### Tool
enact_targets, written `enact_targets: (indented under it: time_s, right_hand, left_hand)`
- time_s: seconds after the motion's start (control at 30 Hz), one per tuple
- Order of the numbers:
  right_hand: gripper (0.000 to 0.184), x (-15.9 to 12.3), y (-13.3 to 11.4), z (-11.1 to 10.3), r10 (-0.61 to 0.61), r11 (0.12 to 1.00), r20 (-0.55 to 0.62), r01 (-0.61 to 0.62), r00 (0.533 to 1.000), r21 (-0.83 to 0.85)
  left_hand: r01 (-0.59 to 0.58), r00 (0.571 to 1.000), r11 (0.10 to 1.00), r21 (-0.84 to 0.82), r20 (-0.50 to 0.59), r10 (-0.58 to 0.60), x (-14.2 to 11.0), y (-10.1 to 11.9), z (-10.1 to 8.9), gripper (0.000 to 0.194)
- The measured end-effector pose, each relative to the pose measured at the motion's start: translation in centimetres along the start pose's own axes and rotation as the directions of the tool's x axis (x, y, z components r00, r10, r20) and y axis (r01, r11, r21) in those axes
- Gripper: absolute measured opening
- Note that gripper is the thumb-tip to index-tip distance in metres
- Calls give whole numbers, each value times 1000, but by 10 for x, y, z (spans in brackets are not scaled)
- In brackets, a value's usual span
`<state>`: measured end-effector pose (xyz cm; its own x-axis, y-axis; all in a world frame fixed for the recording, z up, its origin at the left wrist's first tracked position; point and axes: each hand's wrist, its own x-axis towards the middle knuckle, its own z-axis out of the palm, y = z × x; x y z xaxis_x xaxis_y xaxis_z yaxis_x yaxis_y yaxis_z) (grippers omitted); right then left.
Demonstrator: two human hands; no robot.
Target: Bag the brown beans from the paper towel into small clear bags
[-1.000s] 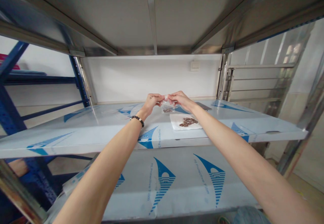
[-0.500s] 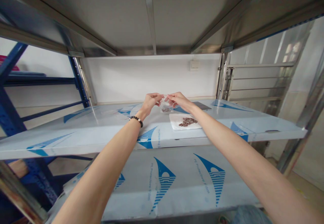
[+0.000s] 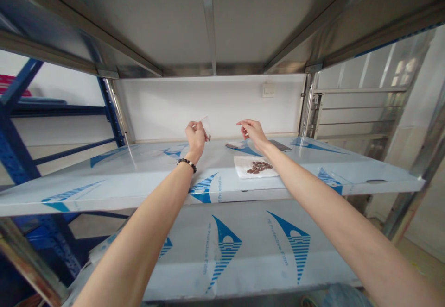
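Observation:
My left hand, with a beaded bracelet on its wrist, is closed on a small clear plastic bag. A few small dark pieces show at the bottom of that bag. Off to the right, my right hand is raised above the shelf with its index finger stretched out and the others loosely bent, holding nothing. Below it, a heap of small brown elongated pieces lies on a white sheet; their kind is too small to tell. Another small clear bag seems to lie behind the sheet.
The metal shelf is wrapped in printed protective film. A dark flat device lies behind my right wrist. Overhead hangs an upper shelf; metal posts stand at the back corners. A blue rack is on the left.
My hands have come apart. The left hand has moved left and up with the plastic bag; the right has let go, its fingers opening, and moved slightly right.

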<state>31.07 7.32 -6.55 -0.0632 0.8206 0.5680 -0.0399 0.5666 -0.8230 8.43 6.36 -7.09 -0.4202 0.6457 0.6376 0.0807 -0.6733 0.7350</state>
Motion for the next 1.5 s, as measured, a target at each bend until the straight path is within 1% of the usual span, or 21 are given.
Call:
enact_targets:
  time_s: [0.07,0.17,0.23,0.33,0.4,0.43,0.5,0.6,0.67,0.8,0.97,1.07,1.13,1.2,1.27,1.33,1.37,1.4,1.43,1.47,1.5]
  right_hand:
    - [15,-2,-1,1,-2,1000,53,3,999,-24]
    - [31,-8,-3,4,36,996,245,-16,969,-84]
    - [28,-13,-4,7,111,990,384,-69,916,-122]
    - [20,-17,-3,11,180,982,590,-175,787,-66]
    - [21,-17,-1,12,167,972,640,-234,750,21]
    - [21,-16,-1,12,157,967,632,-249,759,59]
    - [17,-13,1,11,149,962,567,-251,810,106]
    - [11,-9,5,6,194,963,394,-250,899,97]
    - [11,-6,7,4,246,961,286,-272,926,55]
    - [15,0,12,3,354,929,190,-368,916,43]
    - [21,4,16,0,462,844,155,-487,873,224]
    - [13,4,19,-8,544,798,144,-563,827,215]
    - [8,3,18,-15,568,798,118,-580,815,164]
    - [8,2,10,-22,527,841,76,-532,847,98]
    - [6,1,-3,-29,418,908,74,-418,905,-25]
    - [2,-1,-19,-33,308,936,185,-263,933,-235]
    - [5,-2,-27,-35,302,913,294,-186,907,-363]
    - [10,-3,-34,-36,357,861,402,-131,843,-491]
    - [16,-4,-40,-37,454,792,485,-89,747,-604]
    - [22,-5,-44,-37,562,710,520,-53,643,-702]
    - [29,-5,-46,-37,655,623,506,-21,561,-782]
  left_hand:
    - [-2,989,1000,-11,148,3,-6,3,3,22]
    - [-2,955,1000,-3,298,2,-14,7,7,30]
    - [18,939,1000,-1,343,-17,-16,9,8,35]
    - [55,923,998,12,380,-56,-17,9,9,39]
    - [62,922,998,19,382,-65,-16,9,8,40]
    - [60,924,998,20,378,-63,-16,9,8,39]
    - [45,932,999,16,360,-48,-16,9,7,36]
    - [24,937,1000,2,348,-23,-16,10,7,31]
    - [27,935,1000,1,353,-25,-16,9,7,29]
    - [36,923,999,29,381,-44,-17,8,8,30]
    - [43,906,998,48,418,-59,-19,9,8,31]
    - [45,901,998,49,429,-62,-19,8,8,31]
    - [52,899,997,60,432,-72,-18,8,8,28]
    - [56,893,995,84,441,-87,-17,7,8,24]
    - [39,879,992,118,467,-90,-18,7,9,16]
    - [-4,852,987,161,517,-81,-20,7,10,11]
    - [-29,836,982,185,544,-77,-20,7,10,11]
    - [-53,820,977,208,568,-76,-21,7,10,12]
    - [-74,806,971,229,586,-77,-22,7,11,13]
    - [-91,797,964,249,598,-79,-23,7,11,15]
    - [-104,791,958,266,606,-83,-24,7,12,15]
